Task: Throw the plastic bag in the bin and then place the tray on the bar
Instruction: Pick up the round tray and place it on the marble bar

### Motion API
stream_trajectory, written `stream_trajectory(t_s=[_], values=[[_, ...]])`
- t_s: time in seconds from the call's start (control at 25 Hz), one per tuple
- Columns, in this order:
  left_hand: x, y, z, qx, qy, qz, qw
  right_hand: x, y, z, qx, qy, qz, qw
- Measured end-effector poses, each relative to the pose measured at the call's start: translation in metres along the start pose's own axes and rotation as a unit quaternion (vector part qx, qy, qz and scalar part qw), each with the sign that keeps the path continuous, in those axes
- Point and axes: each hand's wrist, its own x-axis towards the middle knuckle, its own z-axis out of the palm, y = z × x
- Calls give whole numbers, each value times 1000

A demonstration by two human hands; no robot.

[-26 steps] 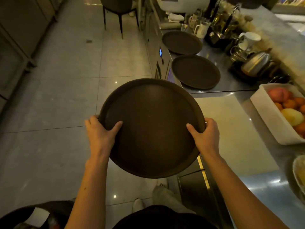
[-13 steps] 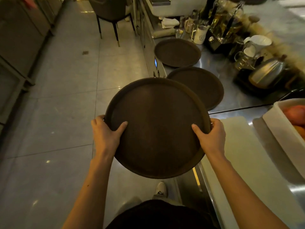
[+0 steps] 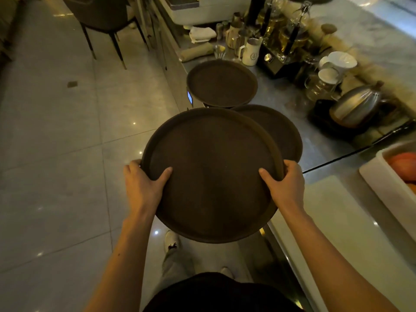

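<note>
Along the right side runs the steel bar counter [image 3: 315, 140], crowded at its far edge with jugs, glassware and a metal kettle [image 3: 358, 104], and bearing two dark round trays: one farther off [image 3: 221, 83], one nearer [image 3: 283, 131] whose left part is hidden behind the carried tray. Nearer the person lie a pale cutting board [image 3: 337, 221] and a white tub of fruit [image 3: 396, 179]. Held out over the floor beside the counter's edge is the tray [image 3: 211, 174], empty, roughly level, tipped a little toward the person. It looks rigid and fairly light, a broad disc with a low raised rim and a matte, grippy-looking face, so it should not flex or slide much, though its width would make it wobble in one hand. The left hand [image 3: 144, 185] is clamped on the left rim, thumb on top and fingers beneath; the right hand [image 3: 284, 183] grips the right rim the same way. That opposed rim hold seems the sound one. No plastic bag or bin is in view, so that step appears done.
</note>
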Motion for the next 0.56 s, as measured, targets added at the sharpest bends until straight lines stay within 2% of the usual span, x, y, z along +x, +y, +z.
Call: stream_trajectory(t_s=[0.28, 0.56], values=[[122, 2, 16, 0, -66, 22, 998, 22, -60, 49, -41, 72, 56, 995], [183, 26, 56, -13, -150, 62, 987, 38, -61, 67, -62, 130, 118, 983]])
